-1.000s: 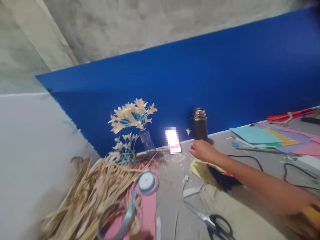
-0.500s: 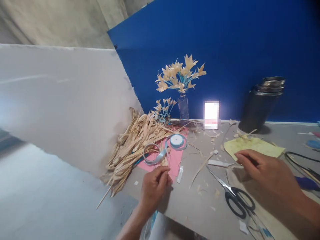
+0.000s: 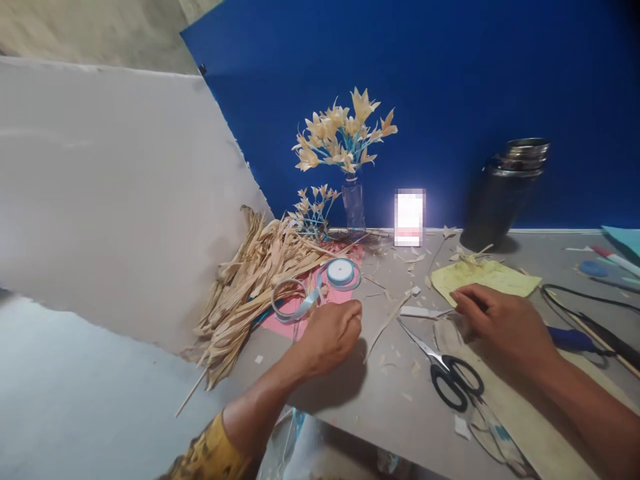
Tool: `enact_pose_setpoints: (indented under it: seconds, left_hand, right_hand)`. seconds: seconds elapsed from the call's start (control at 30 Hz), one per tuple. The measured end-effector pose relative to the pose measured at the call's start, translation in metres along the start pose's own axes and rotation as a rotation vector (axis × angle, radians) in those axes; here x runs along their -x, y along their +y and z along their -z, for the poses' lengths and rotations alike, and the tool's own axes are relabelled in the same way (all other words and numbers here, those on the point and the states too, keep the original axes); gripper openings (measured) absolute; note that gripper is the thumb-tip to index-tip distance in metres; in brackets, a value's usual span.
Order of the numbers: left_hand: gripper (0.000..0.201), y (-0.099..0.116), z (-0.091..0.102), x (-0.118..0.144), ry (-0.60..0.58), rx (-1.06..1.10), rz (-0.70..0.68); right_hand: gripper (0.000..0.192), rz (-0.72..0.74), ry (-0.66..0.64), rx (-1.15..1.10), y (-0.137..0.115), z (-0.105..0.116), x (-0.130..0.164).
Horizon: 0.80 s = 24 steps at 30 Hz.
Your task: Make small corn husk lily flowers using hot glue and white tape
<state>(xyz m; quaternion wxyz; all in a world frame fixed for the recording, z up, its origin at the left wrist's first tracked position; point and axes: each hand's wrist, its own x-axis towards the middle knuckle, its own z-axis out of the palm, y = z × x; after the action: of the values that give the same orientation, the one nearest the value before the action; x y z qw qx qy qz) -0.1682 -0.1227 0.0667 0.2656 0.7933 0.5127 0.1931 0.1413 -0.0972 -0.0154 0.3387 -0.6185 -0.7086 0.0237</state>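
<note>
From the head camera, the person's left hand [image 3: 333, 328] is curling into a loose fist over the edge of the pink paper sheet [image 3: 320, 297], just beside the loop of pale blue satin ribbon [image 3: 293, 301]; whether that grip is pinching anything I cannot tell, since the fingers are folding under. The right hand [image 3: 500, 322] is resting flat, fingers released, on the grey desk [image 3: 395, 393], with fingertips touching a small white paper strip [image 3: 420, 311] near the crumpled yellow paper [image 3: 483, 277]. The black-handled steel scissors [image 3: 447, 373] are lying between the two hands, untouched. Behind the left hand, a heap of dried tan leaf strips [image 3: 250, 280] is spreading toward the round spool of blue ribbon [image 3: 341, 271], and a clear bottle of cream paper flowers [image 3: 345, 143] is standing against the blue board [image 3: 475, 87] with a dark metal flask [image 3: 505, 193] to its right. To handle this well, I would judge that the left hand should be keeping the ribbon loop flat while the right is steadying the strip. Compared with half a second ago, the left hand is sitting further forward and more closed, and the right has barely shifted.
</note>
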Motion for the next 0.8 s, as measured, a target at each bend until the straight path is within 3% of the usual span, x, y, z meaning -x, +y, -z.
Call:
enact_pose_setpoints:
  seconds: [0.1,0.23,0.37,0.47,0.63,0.73,0.8]
  left_hand:
    - [0.035,0.010,-0.009,-0.024,-0.121,-0.249,-0.020]
    - [0.029,0.008,-0.031,-0.044,-0.289,-0.412,-0.015]
    - [0.016,-0.005,-0.046,-0.049,-0.256,-0.395,0.045]
    - [0.017,-0.015,-0.049,-0.052,-0.148,-0.120,0.070]
    - [0.008,-0.023,-0.048,-0.063,0.000,0.647,0.150]
    - [0.020,-0.025,-0.045,-0.067,0.166,0.847,0.167]
    - [0.028,-0.024,-0.044,-0.068,0.181,0.941,0.181]
  right_hand:
    - [0.033,-0.034,-0.060,0.002,0.001,0.001,-0.002]
    - [0.032,-0.058,-0.056,-0.027,0.001,-0.002,-0.004]
    - [0.030,-0.078,-0.079,-0.045,-0.001,-0.003,-0.004]
    - [0.030,-0.094,-0.071,-0.095,-0.005,0.002,-0.004]
    - [0.027,-0.056,-0.046,-0.167,-0.013,0.010,-0.004]
    - [0.025,-0.038,-0.072,-0.206,-0.018,0.008,-0.003]
    - [0.025,-0.067,-0.102,-0.257,-0.024,0.007,-0.001]
